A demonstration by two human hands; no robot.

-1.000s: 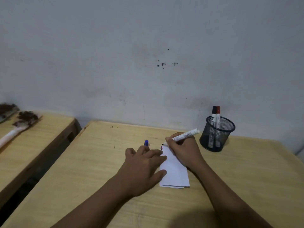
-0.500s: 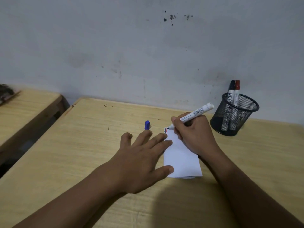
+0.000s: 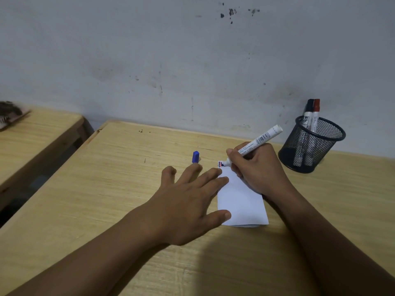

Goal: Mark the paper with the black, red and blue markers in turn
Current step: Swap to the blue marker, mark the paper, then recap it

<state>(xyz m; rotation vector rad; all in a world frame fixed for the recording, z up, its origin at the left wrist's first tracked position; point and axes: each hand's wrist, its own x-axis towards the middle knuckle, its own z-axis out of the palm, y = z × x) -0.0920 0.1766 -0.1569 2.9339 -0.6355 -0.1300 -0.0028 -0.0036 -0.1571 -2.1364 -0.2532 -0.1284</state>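
A small folded white paper (image 3: 241, 201) lies on the wooden desk (image 3: 106, 189). My right hand (image 3: 258, 169) grips an uncapped white-barrelled marker (image 3: 259, 141), its tip touching the paper's top left corner, where short black, red and blue marks (image 3: 221, 164) show. My left hand (image 3: 188, 201) lies flat with fingers spread, pinning the paper's left edge. A blue cap (image 3: 195, 157) stands on the desk just beyond my left fingertips. The black marker (image 3: 307, 116) and the red marker (image 3: 315, 116) stand capped in a black mesh cup (image 3: 310, 146).
The mesh cup stands at the back right near the grey wall (image 3: 192, 60). A second wooden desk (image 3: 32, 142) is to the left across a narrow gap, with a dark brush-like object (image 3: 10, 114) at its far edge.
The view has shifted, so everything sits a little lower and nearer in frame. The marker tip stays at the paper's top corner; both hands keep their hold.
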